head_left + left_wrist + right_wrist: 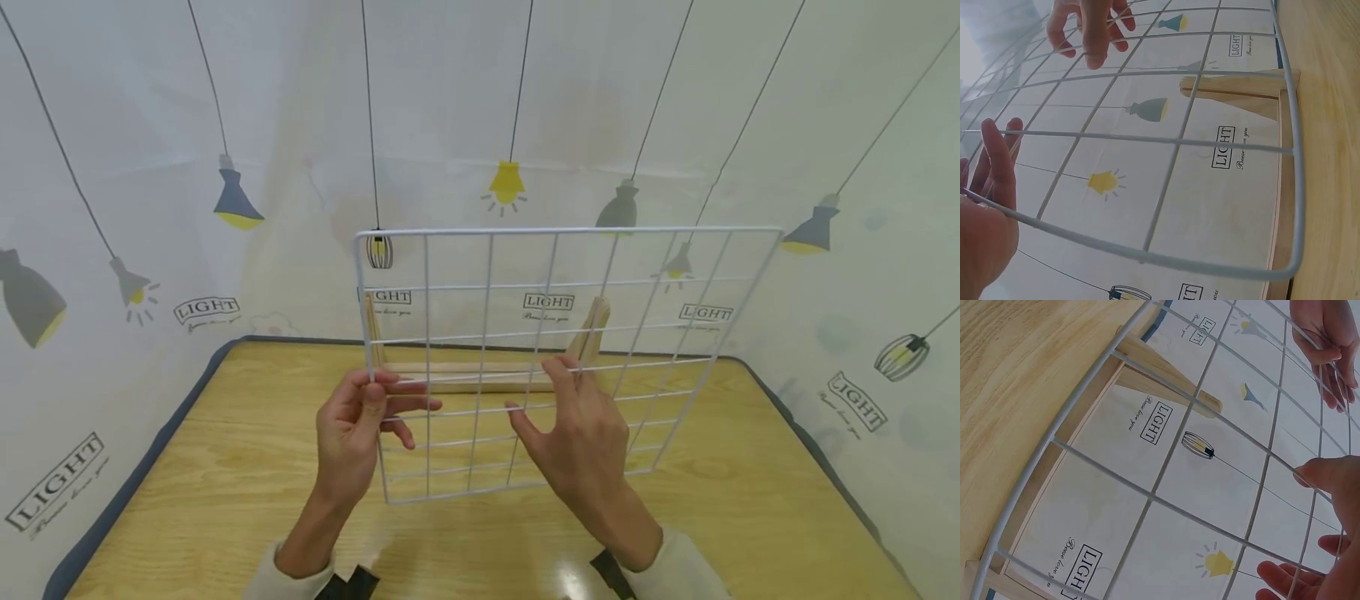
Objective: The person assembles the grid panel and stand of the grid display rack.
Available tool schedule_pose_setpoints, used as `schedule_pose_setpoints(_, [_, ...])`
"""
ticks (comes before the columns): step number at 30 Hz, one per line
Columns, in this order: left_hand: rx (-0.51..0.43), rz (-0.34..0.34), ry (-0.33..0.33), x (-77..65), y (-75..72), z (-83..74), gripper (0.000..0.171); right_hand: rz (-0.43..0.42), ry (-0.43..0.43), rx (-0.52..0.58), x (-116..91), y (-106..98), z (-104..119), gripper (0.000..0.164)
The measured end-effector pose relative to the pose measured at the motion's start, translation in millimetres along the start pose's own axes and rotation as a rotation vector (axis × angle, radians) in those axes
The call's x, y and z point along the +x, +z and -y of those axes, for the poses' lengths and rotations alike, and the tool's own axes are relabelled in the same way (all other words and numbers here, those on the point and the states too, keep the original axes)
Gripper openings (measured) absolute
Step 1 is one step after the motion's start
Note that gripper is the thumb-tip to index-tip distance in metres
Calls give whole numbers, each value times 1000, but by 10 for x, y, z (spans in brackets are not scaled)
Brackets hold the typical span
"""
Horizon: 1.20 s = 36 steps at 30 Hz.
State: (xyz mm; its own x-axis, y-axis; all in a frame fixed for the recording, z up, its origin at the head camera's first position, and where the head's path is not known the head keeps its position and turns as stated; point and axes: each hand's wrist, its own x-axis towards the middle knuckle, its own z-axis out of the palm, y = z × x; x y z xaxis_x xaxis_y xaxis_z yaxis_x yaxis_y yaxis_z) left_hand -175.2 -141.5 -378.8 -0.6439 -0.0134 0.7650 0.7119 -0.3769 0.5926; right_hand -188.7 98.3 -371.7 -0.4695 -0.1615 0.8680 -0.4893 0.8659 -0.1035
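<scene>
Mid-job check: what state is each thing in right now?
Wooden stand, on the tabletop, arms raised.
Wire grid, held up before the stand; contact with the tabletop unclear.
Left hand, gripping the grid's left edge.
Right hand, fingers spread at the grid.
Printed backdrop, upright, lightly creased.

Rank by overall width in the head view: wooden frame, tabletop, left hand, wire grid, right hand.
1. Tabletop
2. Wire grid
3. Wooden frame
Left hand and right hand come last, too alike to rank.
</scene>
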Motion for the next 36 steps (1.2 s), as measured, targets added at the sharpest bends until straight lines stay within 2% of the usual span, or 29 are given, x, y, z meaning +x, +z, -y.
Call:
schedule_pose_setpoints(7, [69,98,-14,21,-86,-66,24,-9,-7,18,34,-26,-20,58])
schedule_pose_setpoints(10, [122,119,-31,24,-142,-102,28,-11,-8,16,47,-47,-30,57])
schedule_pose_setpoints(14, [183,104,-23,50,-223,-90,32,-47,-19,-3,69,-64,-74,58])
schedule_pose_setpoints(17, [225,36,-31,76,-287,-37,31,-68,-22,-9,88,-76,-106,57])
schedule_pose_setpoints(19, [276,-52,-91,83,-338,3,29,-58,-16,-7,100,-92,-112,57])
schedule_pose_setpoints(23, [434,-276,-258,100,-488,94,31,-18,1,-8,113,-120,-96,59])
schedule_pose_setpoints(26, [573,-355,-391,100,-639,146,39,-1,8,-13,100,-134,-86,62])
schedule_pose_setpoints(27, [604,-357,-431,97,-691,165,42,1,11,-13,94,-140,-84,63])
schedule_pose_setpoints(29, [664,-318,-530,88,-796,203,52,-1,11,-13,82,-145,-86,64])
schedule_pose_setpoints(33, [728,-175,-719,112,-970,327,71,-22,10,-15,103,-146,-94,64])
schedule_pose_setpoints(36, [771,-82,-797,152,-1044,437,80,-37,2,-20,154,-142,-100,64])
